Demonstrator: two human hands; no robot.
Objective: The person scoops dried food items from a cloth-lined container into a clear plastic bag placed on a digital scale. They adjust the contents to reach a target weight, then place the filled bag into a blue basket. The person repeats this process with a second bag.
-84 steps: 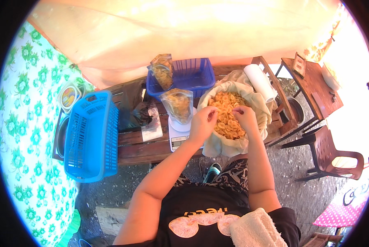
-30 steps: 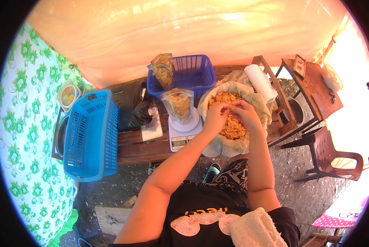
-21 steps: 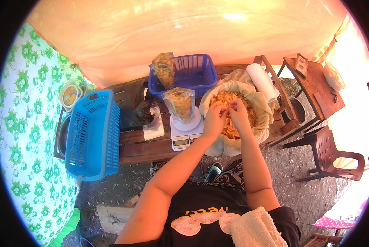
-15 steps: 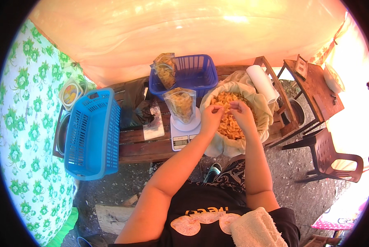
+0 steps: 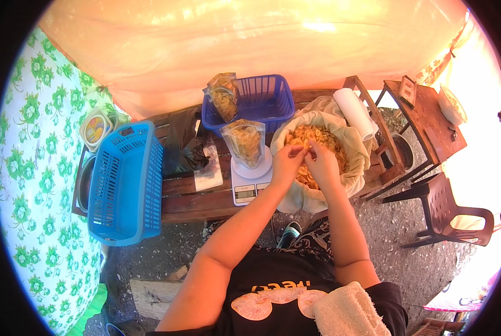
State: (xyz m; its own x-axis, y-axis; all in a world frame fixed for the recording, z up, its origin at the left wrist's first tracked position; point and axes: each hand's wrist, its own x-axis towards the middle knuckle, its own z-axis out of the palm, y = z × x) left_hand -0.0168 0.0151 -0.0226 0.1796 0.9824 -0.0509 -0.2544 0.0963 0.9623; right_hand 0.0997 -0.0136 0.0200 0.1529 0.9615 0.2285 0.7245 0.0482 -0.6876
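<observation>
Chips (image 5: 331,144) around the right hand (image 5: 323,164) point in mixed directions.

Head-worn wide fisheye, looking down, hands (image 5: 287,167) near centre

A bag (image 5: 245,144) sits on a scale (image 5: 251,171) left of chips (image 5: 320,134).

- Below the left hand (image 5: 288,163) and the right hand (image 5: 323,165): rough chips (image 5: 313,133) inside matt, wrinkled cloth (image 5: 360,147)
- Left of them: pouch (image 5: 245,141) of glossy, clear plastic
- Farther left: basket (image 5: 120,193) of smooth, blue plastic
- Beyond, rightward: matt white roll (image 5: 353,112), paper-like
</observation>
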